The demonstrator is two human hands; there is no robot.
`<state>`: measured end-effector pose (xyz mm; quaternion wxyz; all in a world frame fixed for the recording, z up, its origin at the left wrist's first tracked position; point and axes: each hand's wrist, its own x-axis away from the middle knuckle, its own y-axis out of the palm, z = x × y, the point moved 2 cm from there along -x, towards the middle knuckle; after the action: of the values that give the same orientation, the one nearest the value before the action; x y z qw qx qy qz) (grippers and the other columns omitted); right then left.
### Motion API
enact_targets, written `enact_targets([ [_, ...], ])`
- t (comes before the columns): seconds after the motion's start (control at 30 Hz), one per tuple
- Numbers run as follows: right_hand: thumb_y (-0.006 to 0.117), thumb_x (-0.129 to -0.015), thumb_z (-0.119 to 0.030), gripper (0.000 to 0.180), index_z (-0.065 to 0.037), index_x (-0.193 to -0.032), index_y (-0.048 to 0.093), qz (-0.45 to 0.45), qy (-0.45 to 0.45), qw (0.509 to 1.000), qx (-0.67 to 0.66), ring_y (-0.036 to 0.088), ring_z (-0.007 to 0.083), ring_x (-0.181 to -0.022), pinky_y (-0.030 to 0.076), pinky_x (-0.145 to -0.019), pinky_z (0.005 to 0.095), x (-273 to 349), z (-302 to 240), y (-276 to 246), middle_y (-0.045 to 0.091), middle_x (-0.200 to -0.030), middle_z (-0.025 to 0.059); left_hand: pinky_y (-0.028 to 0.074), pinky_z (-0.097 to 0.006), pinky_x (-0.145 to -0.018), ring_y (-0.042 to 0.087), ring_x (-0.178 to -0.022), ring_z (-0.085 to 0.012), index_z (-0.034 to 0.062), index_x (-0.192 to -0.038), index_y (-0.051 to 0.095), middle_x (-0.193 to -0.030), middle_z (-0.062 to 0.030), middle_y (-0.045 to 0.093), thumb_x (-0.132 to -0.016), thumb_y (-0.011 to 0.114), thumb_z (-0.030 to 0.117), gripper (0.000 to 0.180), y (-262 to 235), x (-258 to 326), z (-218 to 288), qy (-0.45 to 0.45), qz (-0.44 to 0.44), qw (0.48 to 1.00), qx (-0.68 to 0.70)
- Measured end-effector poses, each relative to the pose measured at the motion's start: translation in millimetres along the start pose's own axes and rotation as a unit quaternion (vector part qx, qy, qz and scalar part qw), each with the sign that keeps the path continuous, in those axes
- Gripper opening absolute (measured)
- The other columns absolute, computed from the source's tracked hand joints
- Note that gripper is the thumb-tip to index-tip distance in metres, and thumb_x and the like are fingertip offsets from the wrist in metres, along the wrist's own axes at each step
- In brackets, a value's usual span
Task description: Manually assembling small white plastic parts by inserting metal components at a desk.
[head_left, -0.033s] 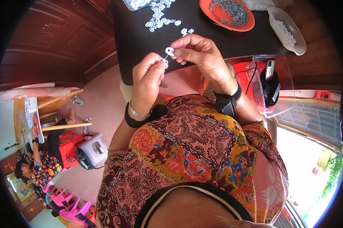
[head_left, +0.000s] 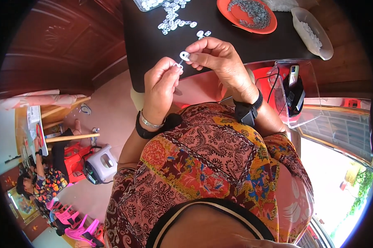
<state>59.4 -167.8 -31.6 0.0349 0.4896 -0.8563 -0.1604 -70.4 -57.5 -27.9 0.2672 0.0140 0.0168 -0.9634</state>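
Note:
Just over the near edge of the dark table (head_left: 149,53), my two hands meet with small parts between them. My left hand (head_left: 158,84) is closed, thumb against forefinger, on a small white ring-shaped plastic piece (head_left: 178,66). Pinched by the thumb and fingers of my right hand (head_left: 221,62) is a white oval plastic piece (head_left: 185,55) with holes. A thin metal bit (head_left: 181,62) spans the short gap between the two pieces; its exact shape is too small to tell. Beyond my fingers lie several loose white oval pieces (head_left: 170,24) like these.
An orange-red plate (head_left: 270,29) holds a heap of small metal parts (head_left: 258,15). To its right a translucent scoop-shaped tray (head_left: 327,51) contains white bits. A clear box (head_left: 314,78) with a phone (head_left: 293,74) stands right of my arm. Another person (head_left: 50,182) sits far left.

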Motion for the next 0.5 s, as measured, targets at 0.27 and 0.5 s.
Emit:
enact_targets([
  [0.27,0.064,-0.083,-0.002,0.016,-0.002,-0.099,0.065,0.001,-0.013,1.000,0.028,0.058,0.0089,-0.075,0.047,-0.072,0.0217,1.7,-0.4,0.4,0.065,-0.082,0.0031,0.032,-0.021,-0.051,0.039,-0.059,-0.0038,-0.0007,-0.076,0.051,-0.064,0.0016,0.046,-0.088,0.051,0.010,0.017,1.7,-0.4,0.2,0.013,-0.008,1.000,-0.017],
  [0.5,0.064,-0.083,-0.002,0.016,-0.002,-0.100,0.064,0.001,-0.028,0.999,0.041,0.058,0.0088,-0.075,0.047,-0.071,0.0218,0.8,3.0,-1.3,0.065,-0.083,0.0031,0.033,-0.021,-0.052,0.039,-0.059,-0.0039,-0.0009,-0.075,0.050,-0.064,0.0011,0.047,-0.089,0.050,0.009,0.017,2.3,-0.8,-0.5,0.016,-0.007,1.000,-0.012],
])
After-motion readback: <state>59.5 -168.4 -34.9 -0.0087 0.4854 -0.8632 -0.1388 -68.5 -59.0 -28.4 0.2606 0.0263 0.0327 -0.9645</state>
